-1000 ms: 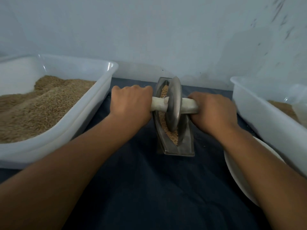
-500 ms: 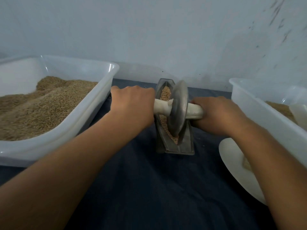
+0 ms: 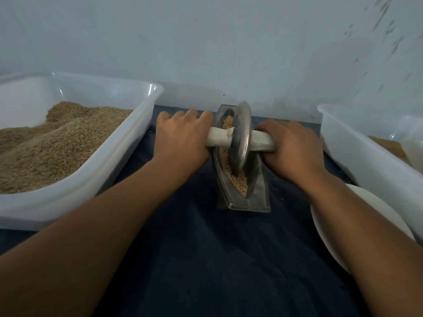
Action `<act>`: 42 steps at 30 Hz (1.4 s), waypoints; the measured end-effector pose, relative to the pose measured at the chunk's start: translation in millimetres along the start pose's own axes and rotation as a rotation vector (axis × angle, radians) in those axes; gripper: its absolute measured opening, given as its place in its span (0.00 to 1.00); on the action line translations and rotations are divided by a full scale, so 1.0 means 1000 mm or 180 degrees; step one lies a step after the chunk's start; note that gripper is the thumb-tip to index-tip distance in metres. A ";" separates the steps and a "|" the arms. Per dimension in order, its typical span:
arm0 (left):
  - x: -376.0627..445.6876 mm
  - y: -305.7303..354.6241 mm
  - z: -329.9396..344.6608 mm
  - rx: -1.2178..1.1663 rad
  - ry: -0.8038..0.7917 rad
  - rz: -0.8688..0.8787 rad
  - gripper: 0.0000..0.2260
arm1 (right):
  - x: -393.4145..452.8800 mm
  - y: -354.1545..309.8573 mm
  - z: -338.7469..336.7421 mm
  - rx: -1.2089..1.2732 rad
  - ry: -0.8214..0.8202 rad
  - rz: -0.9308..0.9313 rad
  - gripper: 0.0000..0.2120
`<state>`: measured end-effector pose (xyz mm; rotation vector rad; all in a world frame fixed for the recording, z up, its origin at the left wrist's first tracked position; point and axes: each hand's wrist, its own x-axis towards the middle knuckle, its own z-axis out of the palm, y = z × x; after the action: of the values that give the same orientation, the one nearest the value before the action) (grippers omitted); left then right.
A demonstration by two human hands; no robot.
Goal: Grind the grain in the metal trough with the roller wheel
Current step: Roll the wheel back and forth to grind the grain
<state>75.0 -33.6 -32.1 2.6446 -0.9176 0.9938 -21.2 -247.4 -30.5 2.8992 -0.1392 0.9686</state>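
A narrow boat-shaped metal trough (image 3: 258, 193) stands on the dark cloth in the middle, with tan grain (image 3: 239, 183) lying along its groove. A metal roller wheel (image 3: 240, 136) stands on edge in the groove, near the trough's middle. A pale wrapped axle (image 3: 219, 138) runs through the wheel. My left hand (image 3: 180, 138) grips the axle's left end, and my right hand (image 3: 295, 147) grips its right end. Both hands hide the axle's tips.
A large white plastic tub (image 3: 128, 143) of grain stands close on the left. Another white tub (image 3: 357, 145) with grain stands on the right. A white plate (image 3: 332, 227) lies partly under my right forearm. A pale wall rises just behind the trough. Dark cloth (image 3: 217, 259) covers the surface.
The wheel has rolled slightly along the groove, back and forth, with both hands moving with it. The grip on the axle is the same.
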 end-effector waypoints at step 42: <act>-0.005 -0.003 0.006 -0.0050 -0.0049 -0.0133 0.11 | -0.017 0.070 -0.049 0.1673 -0.2657 0.2393 0.09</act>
<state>77.0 -31.0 -39.7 2.6508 -0.8660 0.9543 -71.4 -310.2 2.0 3.5857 -1.2457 -0.3527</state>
